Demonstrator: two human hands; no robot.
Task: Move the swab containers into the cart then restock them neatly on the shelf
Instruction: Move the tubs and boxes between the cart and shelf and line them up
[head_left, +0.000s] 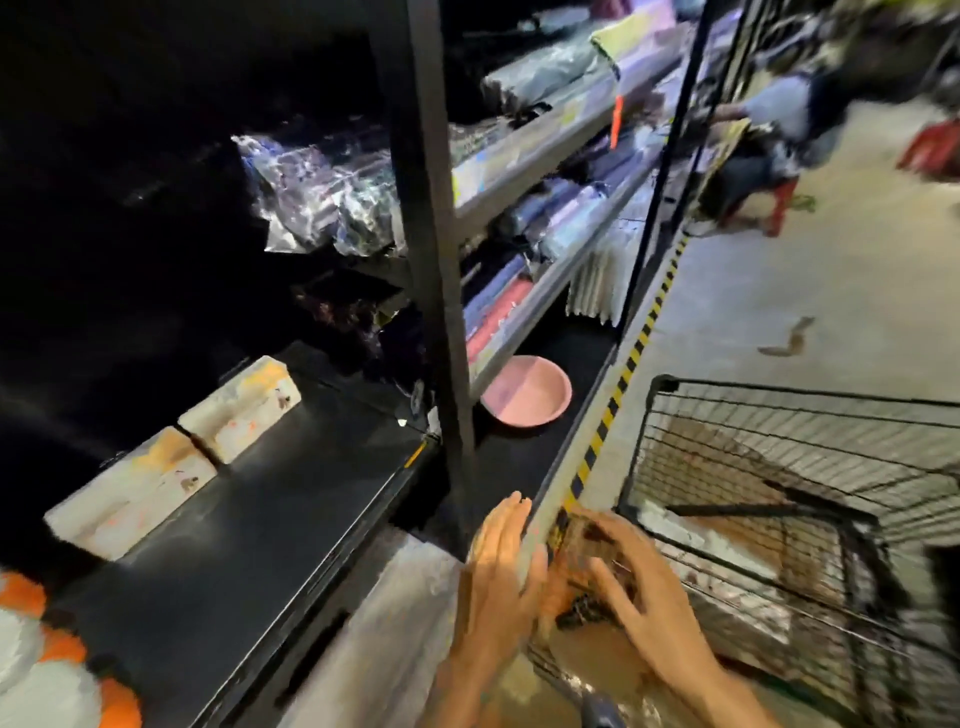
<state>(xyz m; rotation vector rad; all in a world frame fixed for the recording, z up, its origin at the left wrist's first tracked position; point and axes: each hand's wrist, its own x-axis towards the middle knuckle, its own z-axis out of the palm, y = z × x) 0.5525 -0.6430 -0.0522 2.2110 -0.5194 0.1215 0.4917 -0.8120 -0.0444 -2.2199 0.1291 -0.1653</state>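
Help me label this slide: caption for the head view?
Both hands hold a swab container between wire cart and dark shelf.

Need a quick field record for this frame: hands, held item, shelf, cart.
hands: left hand and right hand together hold one item
held item: swab container, blurred, between shelf edge and cart
shelf: two white packs lying side by side on the dark bottom shelf
cart: wire cart at right, contents unclear
other: pink bowl under next bay
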